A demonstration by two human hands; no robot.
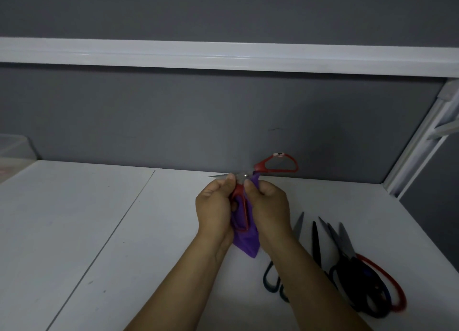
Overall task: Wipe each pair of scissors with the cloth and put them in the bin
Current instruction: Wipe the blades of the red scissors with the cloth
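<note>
The red scissors (278,165) are held up in the air above the desk (99,231), near its back edge, between both hands. They are spread open: one handle loop sticks up to the right, the other hangs down between the palms, and a thin blade tip points left.

They look light and rigid, with smooth plastic loops and bare metal blades. The metal is likely slippery and the edges sharp. The safe places to hold are the loops or the pivot, with the wiping done from the spine side through the cloth.

The purple cloth (246,244) is soft and limp. It is bunched round the lower loop and pivot, and a pointed end hangs below the wrists.

The left hand (214,211) curls its fingers round the lower loop, with its thumb up by the blade root. The right hand (270,206) pinches the cloth against the pivot.

By count there is one pair in hand and one cloth. A heap of scissors (347,268) lies on the desk just right of the right forearm. I judge it to be three pairs, one with dark teal handles, one black and one red. They overlap, so the count is not certain.

A translucent container (17,144) sits at the far left edge, well apart from the hands. It may be the bin, though too little of it shows to be sure.
</note>
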